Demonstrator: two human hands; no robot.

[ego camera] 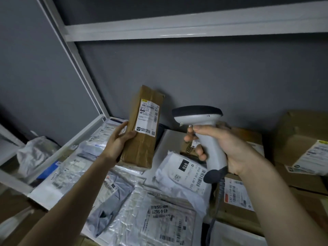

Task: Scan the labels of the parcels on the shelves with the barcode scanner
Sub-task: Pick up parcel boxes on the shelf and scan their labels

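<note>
Head view of a parcel shelf [85,134] at the scanning step. The left hand [118,139] gripped a long brown box [142,132] by its lower left edge, thumb on the front face and fingers curled behind, and held it raised and tilted above the heap at centre left. Its white label [148,119] faced the camera. The right hand [218,146] was clamped round the handle of the barcode scanner [200,132], index finger at the trigger; the scanner stood just right of the box, its head pointing left and away, not squarely at the label.

Handling, as judged: the box looked stiff and light enough for one hand, its taped cardboard offering fair friction; a hold on the long edges would keep the label clear. The white poly mailer [184,173] and the clear-wrapped flat packets [159,219] near the front looked soft and slippery, better pinned flat than lifted.

Count: one scanner, one box in hand, two hands. At least three cardboard cartons [301,139] lay at right. The soft packets overlapped too much for a firm count; roughly six labels showed.
</note>
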